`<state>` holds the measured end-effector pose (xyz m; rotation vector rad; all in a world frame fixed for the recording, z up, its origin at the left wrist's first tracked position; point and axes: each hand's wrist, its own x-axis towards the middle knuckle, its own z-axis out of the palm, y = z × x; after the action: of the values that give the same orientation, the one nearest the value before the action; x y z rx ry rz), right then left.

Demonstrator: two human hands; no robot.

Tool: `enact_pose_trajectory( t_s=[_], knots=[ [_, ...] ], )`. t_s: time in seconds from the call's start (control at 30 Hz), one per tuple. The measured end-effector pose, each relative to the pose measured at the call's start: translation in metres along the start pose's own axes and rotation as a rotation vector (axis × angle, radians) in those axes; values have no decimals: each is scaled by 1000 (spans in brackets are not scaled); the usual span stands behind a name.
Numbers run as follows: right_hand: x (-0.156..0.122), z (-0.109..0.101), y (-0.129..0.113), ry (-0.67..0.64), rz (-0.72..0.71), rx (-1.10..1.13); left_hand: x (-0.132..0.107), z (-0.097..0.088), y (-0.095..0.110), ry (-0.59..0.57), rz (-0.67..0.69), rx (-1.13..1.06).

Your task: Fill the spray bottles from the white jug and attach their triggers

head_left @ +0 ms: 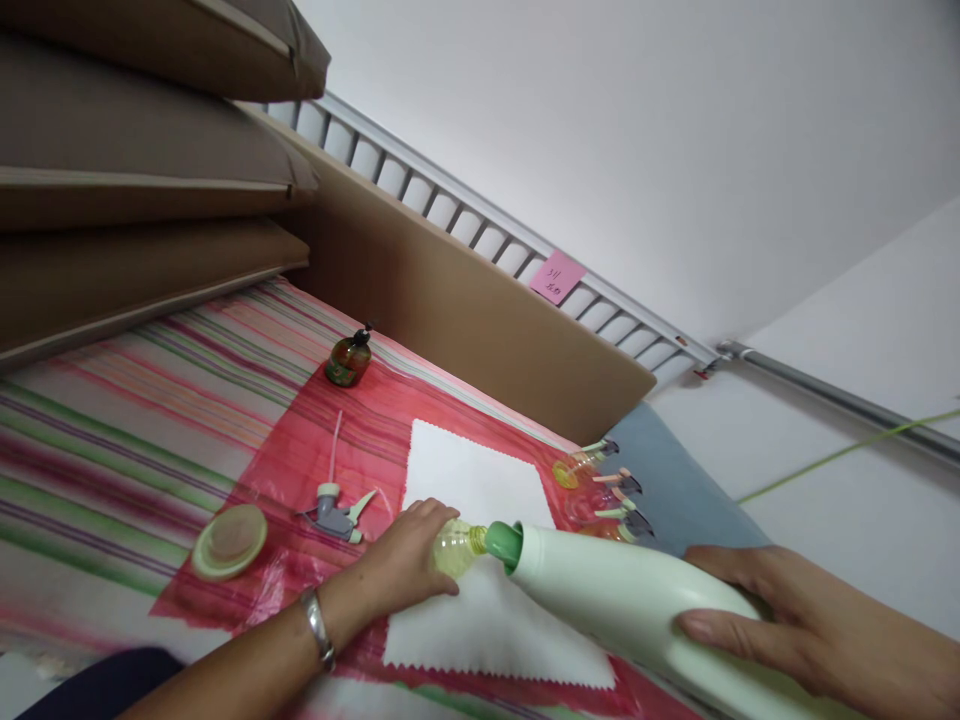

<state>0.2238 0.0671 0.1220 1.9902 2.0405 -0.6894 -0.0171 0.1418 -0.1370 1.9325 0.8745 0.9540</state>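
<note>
My left hand [409,560] is wrapped round a small clear yellow-green spray bottle [454,547], its neck pointing right. In my right hand [810,615] is a large pale green bottle [615,590], tipped so its darker green spout [504,543] meets the small bottle's open mouth. Whether liquid flows cannot be made out. Both bottles are above a white cloth with zigzag edges [480,470]. A grey and green trigger spray head [334,518] with its thin tube lies left of my left hand. Farther left rests a round pale green cap [229,543].
A red plastic sheet [292,460] lies on striped fabric [97,420]. A dark pump bottle [349,360] stands at the back. Several coloured spray bottles [574,470] are on the right. Stacked cushions [150,130], a brown board [450,290] and a radiator [412,185] border the area.
</note>
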Motion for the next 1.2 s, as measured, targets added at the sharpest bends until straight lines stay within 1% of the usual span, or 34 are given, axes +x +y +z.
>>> enact_pose_trajectory(
  t_s=[0.27,0.5,0.67,0.8,1.2],
  knots=[
    [-3,-1,-6,13,44,-19,0,-1,2,-1,-14,-1],
    [-4,-3,-9,-13,26,17,0,1,-2,8,11,-5],
    [-5,-4,-17,-21,57,24,0,5,-6,9,-51,-7],
    [-5,-5,-21,-22,60,19,0,8,-11,11,-61,-24],
    [-4,-5,-16,-14,71,-41,0,8,-12,16,-60,-59]
  ],
)
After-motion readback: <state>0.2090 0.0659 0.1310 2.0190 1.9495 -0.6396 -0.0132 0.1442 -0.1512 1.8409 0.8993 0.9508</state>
